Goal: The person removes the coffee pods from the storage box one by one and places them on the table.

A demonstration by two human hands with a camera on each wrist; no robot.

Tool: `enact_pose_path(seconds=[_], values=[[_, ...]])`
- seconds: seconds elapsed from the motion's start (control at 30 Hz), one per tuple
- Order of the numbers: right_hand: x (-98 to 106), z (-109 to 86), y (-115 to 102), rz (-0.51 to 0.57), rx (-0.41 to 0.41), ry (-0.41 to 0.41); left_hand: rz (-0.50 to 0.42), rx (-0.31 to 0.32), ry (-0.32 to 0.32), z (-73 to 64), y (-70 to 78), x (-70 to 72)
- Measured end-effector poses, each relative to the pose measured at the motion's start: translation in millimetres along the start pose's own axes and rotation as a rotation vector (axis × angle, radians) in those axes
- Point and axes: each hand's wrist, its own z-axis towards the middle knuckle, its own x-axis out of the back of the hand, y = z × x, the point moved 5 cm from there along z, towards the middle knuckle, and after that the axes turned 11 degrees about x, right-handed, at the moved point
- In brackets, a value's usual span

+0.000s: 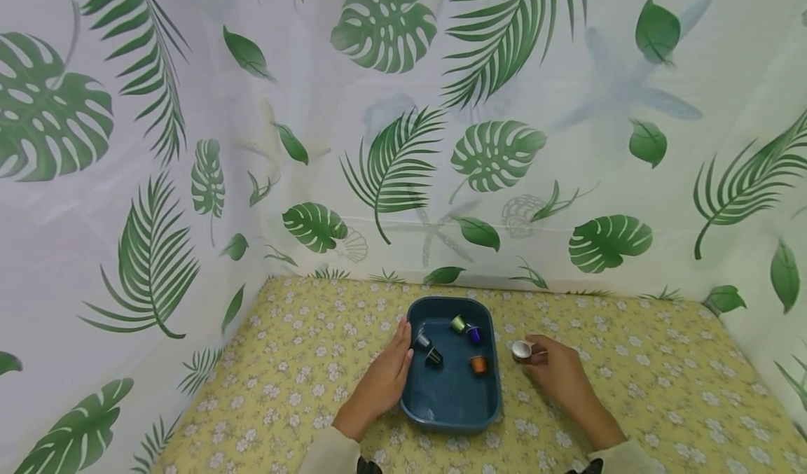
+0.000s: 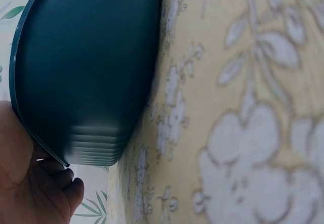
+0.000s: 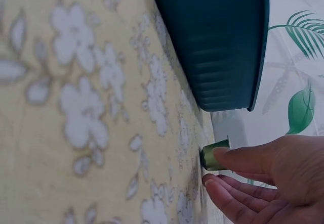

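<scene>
A blue plastic tray (image 1: 449, 407) holds several coffee capsules: a light green capsule (image 1: 457, 323), a purple-blue capsule (image 1: 474, 335), an orange capsule (image 1: 478, 365), a black capsule (image 1: 433, 357) and a grey capsule (image 1: 423, 341). At the tray's left side, my left hand (image 1: 386, 370) holds the rim, thumb at the edge and fingers (image 2: 55, 186) curled outside it. Right of the tray, my right hand (image 1: 561, 372) pinches a green coffee capsule (image 3: 214, 155) between thumb and fingers, its silver lid facing up. This capsule is at the tablecloth, outside the tray.
A yellow flowered tablecloth (image 1: 284, 348) covers the table. White curtains (image 1: 403, 89) with green leaf prints hang behind it and along the left side. The tray walls (image 3: 217, 42) rise close to both hands.
</scene>
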Motion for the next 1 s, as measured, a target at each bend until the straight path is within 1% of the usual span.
enact_pose_path(seconds=[0.13, 0.3, 0.5, 0.73, 0.83, 0.93, 1.0], values=[[3, -2.4, -3, 0.018, -0.026, -0.018, -0.001, 0.001, 0.0, 1.0, -0.3, 0.6], [5, -7.9, -7, 0.013, -0.03, 0.004, -0.011, -0.004, 0.001, 1.9, -0.5, -0.1], [10, -11.3, -14, -0.018, -0.01, 0.039, -0.021, -0.003, 0.005, 1.7, -0.3, -0.7], [17, -16.3, -29, -0.05, -0.04, 0.07, -0.015, 0.008, -0.007, 0.6, -2.0, -2.5], [20, -15.5, -41, -0.065, -0.02, 0.109, -0.011, 0.005, -0.004, 0.8, -1.4, -1.7], [22, -13.1, -55, -0.058, 0.029, 0.149, -0.008, -0.001, -0.001, 1.2, -0.9, -1.2], [21, -11.3, -62, -0.048, 0.059, 0.161, -0.008, -0.002, -0.001, 1.5, -0.7, -1.1]])
